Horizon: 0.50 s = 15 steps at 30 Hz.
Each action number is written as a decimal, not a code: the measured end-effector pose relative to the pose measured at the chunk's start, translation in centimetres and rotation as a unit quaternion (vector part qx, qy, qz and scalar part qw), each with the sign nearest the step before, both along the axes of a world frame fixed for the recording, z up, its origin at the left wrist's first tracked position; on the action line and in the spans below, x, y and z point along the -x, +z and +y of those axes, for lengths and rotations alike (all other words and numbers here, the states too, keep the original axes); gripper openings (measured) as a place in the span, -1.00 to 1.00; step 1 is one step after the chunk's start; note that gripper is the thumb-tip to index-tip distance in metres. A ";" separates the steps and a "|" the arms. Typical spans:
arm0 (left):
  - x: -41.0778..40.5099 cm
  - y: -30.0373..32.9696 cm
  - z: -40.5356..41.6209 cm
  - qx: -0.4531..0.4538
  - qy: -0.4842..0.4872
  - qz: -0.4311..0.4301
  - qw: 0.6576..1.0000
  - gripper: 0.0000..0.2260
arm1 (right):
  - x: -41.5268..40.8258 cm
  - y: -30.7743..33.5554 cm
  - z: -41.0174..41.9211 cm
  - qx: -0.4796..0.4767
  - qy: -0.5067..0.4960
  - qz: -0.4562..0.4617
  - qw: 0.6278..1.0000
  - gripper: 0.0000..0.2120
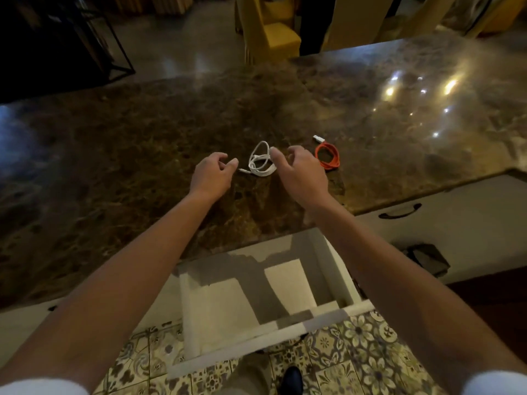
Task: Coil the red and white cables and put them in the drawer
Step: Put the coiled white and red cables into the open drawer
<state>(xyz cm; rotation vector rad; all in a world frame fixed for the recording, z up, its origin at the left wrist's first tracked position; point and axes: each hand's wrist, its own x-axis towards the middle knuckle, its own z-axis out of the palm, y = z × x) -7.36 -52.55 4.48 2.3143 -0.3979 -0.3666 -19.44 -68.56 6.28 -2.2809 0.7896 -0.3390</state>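
The white cable (261, 162) is seen lying in a loose coil on the marble counter (142, 155), between the two hands. The left hand (212, 173) is held open just beside it, nothing grasped. The right hand (302, 173) is curled at the coil's right edge; whether a loop is pinched there cannot be told. The red cable (328, 156) is coiled and left just beyond the right hand. The drawer (256, 295) is pulled open below. The white coil is unsecured, so it could spring apart when lifted, or its loose end could be snagged on the counter edge on the way down.
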 end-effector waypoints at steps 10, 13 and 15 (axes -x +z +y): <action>-3.3 -1.1 -3.5 -0.076 -0.051 -0.024 0.996 -0.69 | -8.0 -0.4 -3.2 0.115 0.063 0.133 0.982 -0.68; -3.1 -1.6 -3.9 -0.088 -0.067 -0.030 0.993 -0.72 | -8.0 -1.0 -3.3 0.152 0.067 0.175 0.970 -0.66; -3.2 -1.6 -4.2 -0.091 -0.076 -0.020 0.993 -0.73 | -8.0 -1.0 -3.3 0.178 0.077 0.195 0.961 -0.66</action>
